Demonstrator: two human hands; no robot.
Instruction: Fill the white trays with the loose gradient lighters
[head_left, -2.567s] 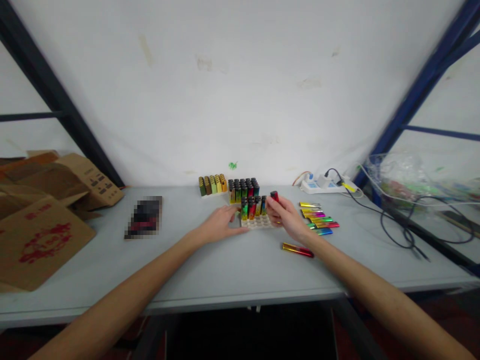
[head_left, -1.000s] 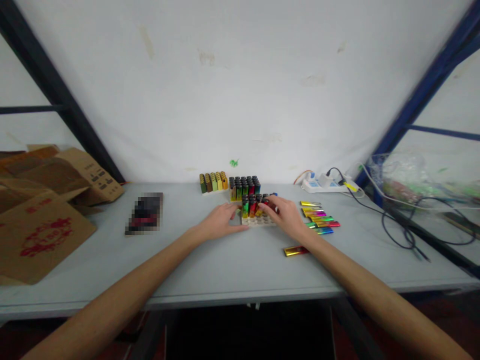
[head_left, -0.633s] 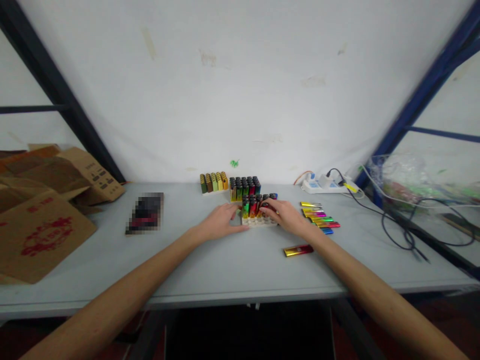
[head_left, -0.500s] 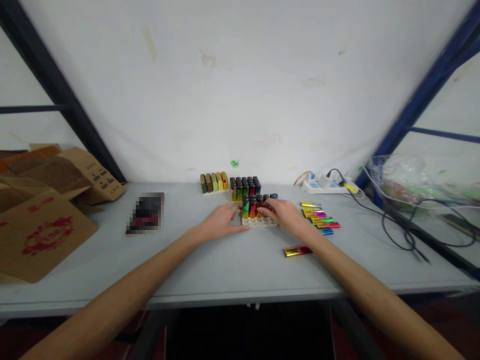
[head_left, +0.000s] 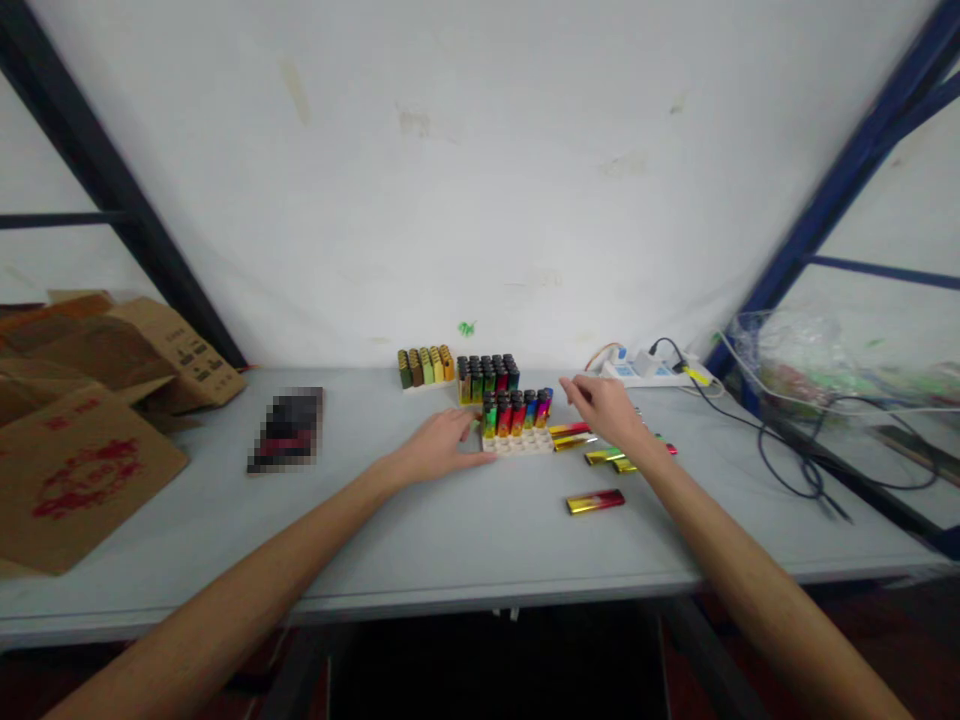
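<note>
Several lighters (head_left: 517, 412) with black tops and shiny coloured bodies stand upright in the back rows of a white rack (head_left: 517, 443), while its front holes show bare. My left hand (head_left: 439, 445) is around the left end of this rack, thumb at the front corner and fingers toward the back. My right hand (head_left: 602, 405) is to the right of the rack, above loose lighters, with its fingers bent forward and nothing visible in them. Beneath and beside it lie shiny lighters (head_left: 574, 442). A red and gold lighter (head_left: 595, 502) lies nearer the table's front edge.
Behind stand a block of black-topped lighters (head_left: 487, 380) and a rack of yellow and green lighters (head_left: 426, 367). A power strip (head_left: 645, 372) with cables is at the back right. Cardboard boxes (head_left: 97, 460) and a blurred dark item (head_left: 289, 430) are to the left.
My right hand has left the standing lighters and moved right, off the rack. Loose lighters now show scattered closer to the rack's right end. My left hand stays put.
</note>
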